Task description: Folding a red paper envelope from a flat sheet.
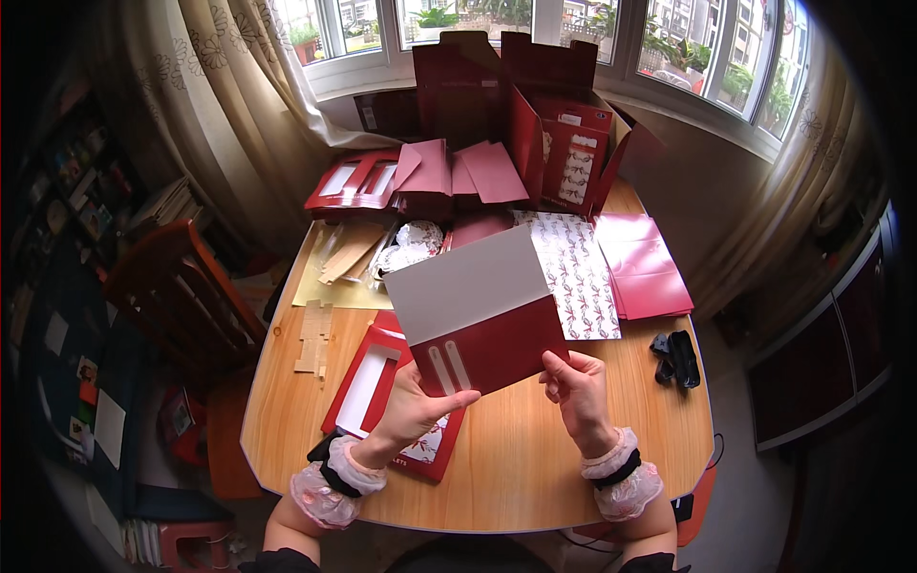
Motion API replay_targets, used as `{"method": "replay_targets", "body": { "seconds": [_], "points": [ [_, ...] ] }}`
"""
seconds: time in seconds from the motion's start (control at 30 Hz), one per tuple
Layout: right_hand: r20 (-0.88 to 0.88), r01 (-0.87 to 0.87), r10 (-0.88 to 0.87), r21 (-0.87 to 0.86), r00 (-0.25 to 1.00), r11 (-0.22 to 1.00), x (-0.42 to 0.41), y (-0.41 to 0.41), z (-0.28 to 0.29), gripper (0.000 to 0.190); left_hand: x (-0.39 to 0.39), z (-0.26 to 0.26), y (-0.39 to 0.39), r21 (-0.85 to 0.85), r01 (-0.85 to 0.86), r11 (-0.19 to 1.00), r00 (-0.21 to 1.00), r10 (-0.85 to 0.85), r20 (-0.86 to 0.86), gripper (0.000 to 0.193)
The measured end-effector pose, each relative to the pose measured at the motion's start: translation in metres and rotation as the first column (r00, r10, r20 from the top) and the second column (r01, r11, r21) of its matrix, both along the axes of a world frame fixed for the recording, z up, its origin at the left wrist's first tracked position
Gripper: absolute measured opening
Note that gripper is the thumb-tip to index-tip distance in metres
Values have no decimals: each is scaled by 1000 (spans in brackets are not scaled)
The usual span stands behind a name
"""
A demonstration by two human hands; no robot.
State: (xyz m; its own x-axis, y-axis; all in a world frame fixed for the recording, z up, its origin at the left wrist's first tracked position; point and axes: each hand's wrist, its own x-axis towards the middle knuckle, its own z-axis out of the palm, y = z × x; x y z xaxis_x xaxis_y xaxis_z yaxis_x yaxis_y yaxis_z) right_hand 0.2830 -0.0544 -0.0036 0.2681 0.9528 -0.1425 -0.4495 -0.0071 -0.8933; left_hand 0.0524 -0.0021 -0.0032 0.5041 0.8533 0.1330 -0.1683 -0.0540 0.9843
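Observation:
Between my two hands is a creased card (501, 336), tilted above the table, its upper part plain pale and its lower part dark red with two light slots. My left hand (423, 412) holds its lower left edge, thumb lying along the bottom. At the lower right corner, my right hand (577, 387) pinches the card between thumb and fingers. Under my left hand and forearm lies a red box (351, 383) with cut-out windows and a patterned panel, partly hidden by the hand. Behind the card lies a white sheet with a red ribbon-like pattern (580, 276).
Pink-red cards (645, 265) are stacked at the right, near black objects (675, 358). Tan paper strips (314, 340) lie left. Farther back are folded red cards (424, 168), a windowed red box (351, 179), white doilies (415, 240) and a large open red box (534, 143).

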Motion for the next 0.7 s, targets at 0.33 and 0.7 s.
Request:
{"method": "replay_targets", "body": {
  "seconds": [0.33,0.7],
  "points": [
    [-50,-10,12,37,999,999,8,-1,-7,22,-5,-2,3,-24,3,1000,1000,-4,-18,34],
    [275,-214,176,114,945,970,31,2,12,19,-5,-6,2,75,181,981,980,-174,-94,51]
  ]
}}
